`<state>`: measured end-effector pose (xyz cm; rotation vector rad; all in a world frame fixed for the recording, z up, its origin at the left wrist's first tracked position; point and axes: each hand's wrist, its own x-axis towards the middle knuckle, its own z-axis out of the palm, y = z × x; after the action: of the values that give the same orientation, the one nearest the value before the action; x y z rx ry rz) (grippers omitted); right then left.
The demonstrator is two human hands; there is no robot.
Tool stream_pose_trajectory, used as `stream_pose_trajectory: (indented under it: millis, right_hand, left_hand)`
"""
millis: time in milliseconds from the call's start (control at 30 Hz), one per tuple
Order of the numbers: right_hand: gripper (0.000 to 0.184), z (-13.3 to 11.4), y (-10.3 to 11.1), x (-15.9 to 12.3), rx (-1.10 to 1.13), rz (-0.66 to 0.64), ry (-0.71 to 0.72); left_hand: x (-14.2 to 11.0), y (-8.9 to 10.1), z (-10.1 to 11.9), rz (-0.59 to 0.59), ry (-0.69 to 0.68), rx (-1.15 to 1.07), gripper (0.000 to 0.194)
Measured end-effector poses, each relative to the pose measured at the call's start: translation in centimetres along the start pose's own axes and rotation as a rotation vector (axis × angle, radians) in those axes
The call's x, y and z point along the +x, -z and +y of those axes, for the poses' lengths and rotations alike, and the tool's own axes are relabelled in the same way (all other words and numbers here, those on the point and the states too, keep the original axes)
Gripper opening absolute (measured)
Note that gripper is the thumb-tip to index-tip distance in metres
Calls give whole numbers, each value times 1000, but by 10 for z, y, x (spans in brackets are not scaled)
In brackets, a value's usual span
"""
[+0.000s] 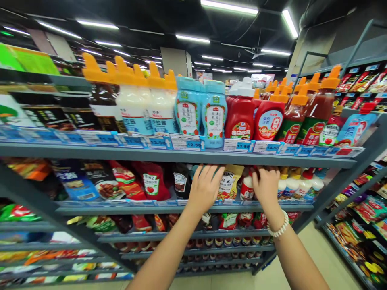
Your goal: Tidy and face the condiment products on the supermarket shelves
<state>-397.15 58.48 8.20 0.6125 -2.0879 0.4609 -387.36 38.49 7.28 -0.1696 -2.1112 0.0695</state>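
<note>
Pouch (231,183) on shelf (181,210) between hands (207,186); bottle (247,190) right of it; ketchup bottles (240,114) above.

A chunky bracelet (281,231) of cream-white beads, rounded and closely strung, rings a person's right wrist (273,216) in a single knobbly band; the left forearm (169,249) and right forearm (298,251), both slender, taper toward the wrists, bare of sleeves.

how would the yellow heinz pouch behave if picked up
The yellow Heinz pouch would likely flex rather than stay rigid, given its flat, packet-like top edge. Its smooth-looking printed film could be slightly slippery.
</note>
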Motion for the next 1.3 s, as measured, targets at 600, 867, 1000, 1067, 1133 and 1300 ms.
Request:
stream_pose_trajectory:
  millis: [600,867,1000,1067,1133,1300]
  right_hand:
    - [44,-232,-77,-33,748,-27,-432]
    - [40,-246,-107,-44,751,49,-576]
    - [39,-244,-112,-36,917,-16,-602]
    - [38,-244,-111,-33,941,-39,-601]
    - [37,-245,-110,-32,937,-61,-599]
    - [35,-249,-106,-40,975,-62,-623]
  left_hand:
    - [-164,78,-138,183,369,-85,33]
    - [-195,80,-164,114,315,-156,35]
    - [-194,68,-161,-70,227,-153,45]
    - [-191,61,-157,-144,195,-138,49]
    - [-188,56,-155,-176,177,-132,51]
    - [-186,46,-151,-93,166,-160,46]
